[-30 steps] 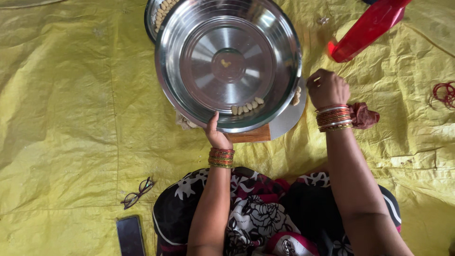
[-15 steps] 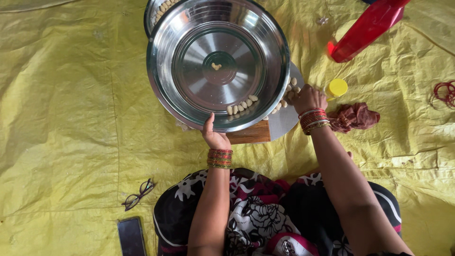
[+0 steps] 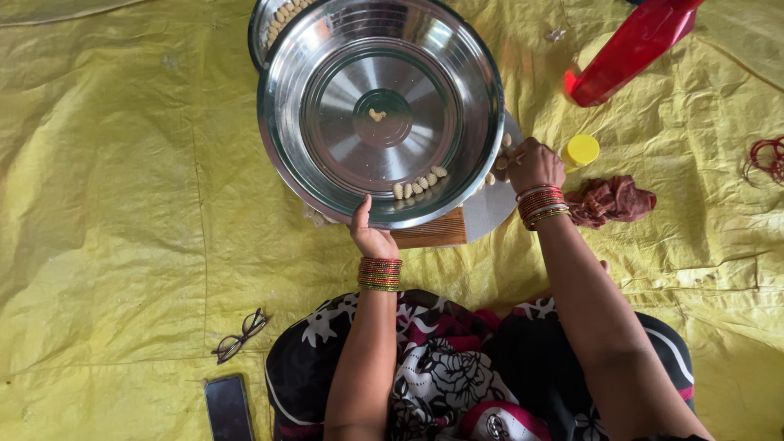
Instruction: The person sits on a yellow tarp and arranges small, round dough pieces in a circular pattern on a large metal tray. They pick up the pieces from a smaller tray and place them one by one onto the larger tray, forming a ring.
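A big steel bowl [image 3: 327,49] lies before me on the yellow sheet, with a row of pale nuts [image 3: 419,184] near its front wall and one nut at its centre. My left hand [image 3: 370,235] grips the bowl's near rim, thumb inside. My right hand [image 3: 535,164] is closed over several pale nuts [image 3: 500,160] lying on a steel plate [image 3: 487,214] under the bowl's right side. A wooden board [image 3: 431,229] pokes out beneath the bowl.
A second steel bowl [image 3: 273,23] of nuts sits behind on the left. A red plastic object [image 3: 633,51], a yellow lid [image 3: 581,149] and a brown cloth [image 3: 611,200] lie to the right, red bangles [image 3: 763,157] farther right. Glasses [image 3: 239,336] and a phone [image 3: 227,407] lie near left.
The bowl has shifted left and back. My right hand has moved in from the right to the plate's nuts, uncovering the yellow lid. My left hand stays on the rim.
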